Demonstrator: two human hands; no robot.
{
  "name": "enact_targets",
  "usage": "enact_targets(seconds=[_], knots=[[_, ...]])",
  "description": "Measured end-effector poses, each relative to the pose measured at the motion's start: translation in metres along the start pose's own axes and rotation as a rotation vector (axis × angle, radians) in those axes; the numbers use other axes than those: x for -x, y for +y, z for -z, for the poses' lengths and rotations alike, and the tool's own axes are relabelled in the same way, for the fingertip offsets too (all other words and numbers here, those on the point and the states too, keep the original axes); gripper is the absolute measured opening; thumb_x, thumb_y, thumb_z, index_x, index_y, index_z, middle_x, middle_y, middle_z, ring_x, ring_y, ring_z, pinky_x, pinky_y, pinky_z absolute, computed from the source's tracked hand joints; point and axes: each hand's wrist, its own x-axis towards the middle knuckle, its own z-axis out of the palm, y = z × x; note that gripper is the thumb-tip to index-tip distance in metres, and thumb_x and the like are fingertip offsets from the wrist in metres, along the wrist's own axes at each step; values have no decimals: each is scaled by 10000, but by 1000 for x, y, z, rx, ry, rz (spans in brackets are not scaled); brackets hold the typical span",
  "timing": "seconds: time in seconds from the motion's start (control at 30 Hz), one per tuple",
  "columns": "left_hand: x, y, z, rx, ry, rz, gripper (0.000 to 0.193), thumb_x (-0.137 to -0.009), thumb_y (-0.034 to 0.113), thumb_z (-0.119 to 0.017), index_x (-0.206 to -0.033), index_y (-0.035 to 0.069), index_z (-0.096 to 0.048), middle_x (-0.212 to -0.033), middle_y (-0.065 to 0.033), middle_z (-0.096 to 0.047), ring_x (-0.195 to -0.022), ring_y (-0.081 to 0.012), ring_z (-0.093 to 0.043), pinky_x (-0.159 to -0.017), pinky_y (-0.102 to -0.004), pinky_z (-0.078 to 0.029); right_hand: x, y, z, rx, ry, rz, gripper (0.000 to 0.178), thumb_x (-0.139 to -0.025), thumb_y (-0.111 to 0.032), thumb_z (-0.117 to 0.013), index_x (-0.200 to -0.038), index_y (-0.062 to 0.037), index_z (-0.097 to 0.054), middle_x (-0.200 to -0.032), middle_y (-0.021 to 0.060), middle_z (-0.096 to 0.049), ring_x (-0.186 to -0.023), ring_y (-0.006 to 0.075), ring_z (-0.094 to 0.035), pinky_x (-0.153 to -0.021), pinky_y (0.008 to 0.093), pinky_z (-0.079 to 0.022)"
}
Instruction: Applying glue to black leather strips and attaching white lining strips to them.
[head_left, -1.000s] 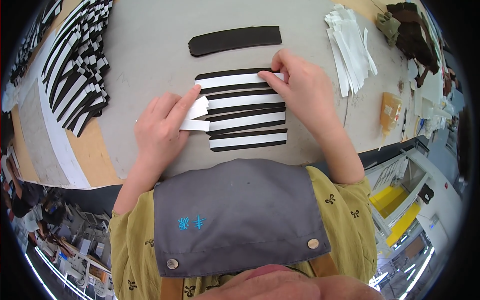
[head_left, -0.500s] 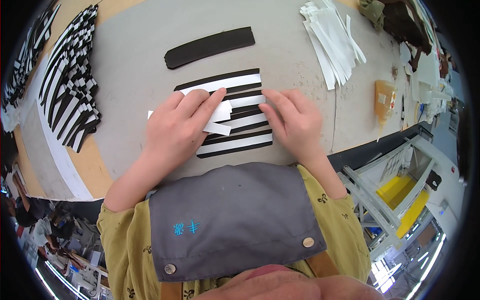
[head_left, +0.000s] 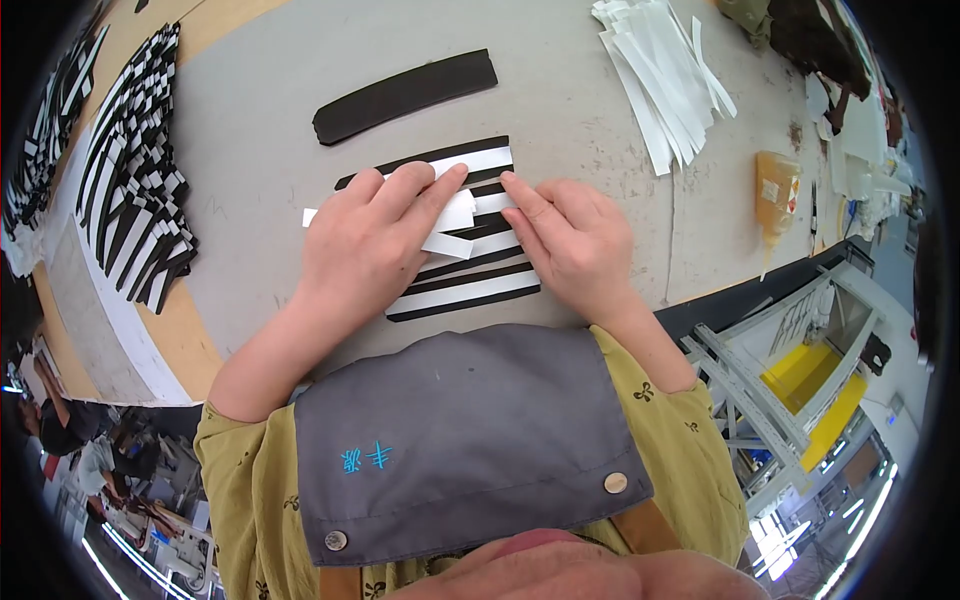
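On the table [head_left: 250, 95], before the black piece [head_left: 405, 97], light, bendable-looking white strips [head_left: 449, 244], best taken endwise, are gripped by the left hand [head_left: 365, 235]; the right hand [head_left: 583, 240] is part-spread.

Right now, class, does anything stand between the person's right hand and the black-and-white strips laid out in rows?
Nothing visible does: the right hand has its fingertips at the right ends of the black-and-white strips. The left hand and its white pieces cover only parts further left.
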Motion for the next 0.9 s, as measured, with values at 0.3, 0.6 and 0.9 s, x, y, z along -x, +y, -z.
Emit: enact_targets(seconds=[0.3, 0.6, 0.9], knots=[[0, 1, -5, -13, 24, -13, 609, -669, 167, -804, -1269, 104, -721, -1000, 21, -610, -729, -165, -526, -570, -301, -459, -1, 0, 0, 27, 1, 15, 308, -838, -165, -798, -1142, -119, -777, -820, -51, -583, -690, 137, -564, -603, 309, -422], [3, 4, -5, -26, 3, 58, 643, -650, 71, -793, -1284, 161, -729, -940, 32, -597, -754, -167, -551, -619, -299, -477, 0, -2, -2, 64, -55, 0, 400, -860, -228, -802, -1254, -179, -751, -842, -46, -578, -711, 158, -572, -633, 321, -443], [42, -11, 21, -106, -94, 242, 695, -682, 5, -723, -1349, 200, -695, -990, 11, -614, -849, -197, -616, -669, -330, -508, -5, -6, 2, 41, -65, -24, 375, -888, -180, -780, -1260, -144, -754, -806, 10, -596, -689, 184, -576, -619, 332, -462]])
